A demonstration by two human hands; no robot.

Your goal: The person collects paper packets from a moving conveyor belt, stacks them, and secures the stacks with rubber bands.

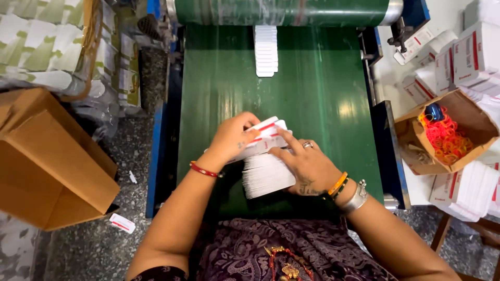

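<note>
Both hands gather flat white cartons on the green belt (312, 93): left hand (232, 138) grips the red-striped top cartons (268, 136); right hand (307, 166) presses on the fanned stack (265, 177). A further row (266, 52) lies uncollected near the roller; the band box (458, 122) waits alongside.

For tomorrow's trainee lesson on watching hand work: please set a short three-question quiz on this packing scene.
1. True or false: both hands rest on the stack of flat white cartons.
2. What fills the open cardboard box? A) rubber bands B) screws C) bottle caps
3. What colour is the conveyor belt?

Key: 1 true: left hand and right hand both touch it. 2 A. 3 green.
</note>
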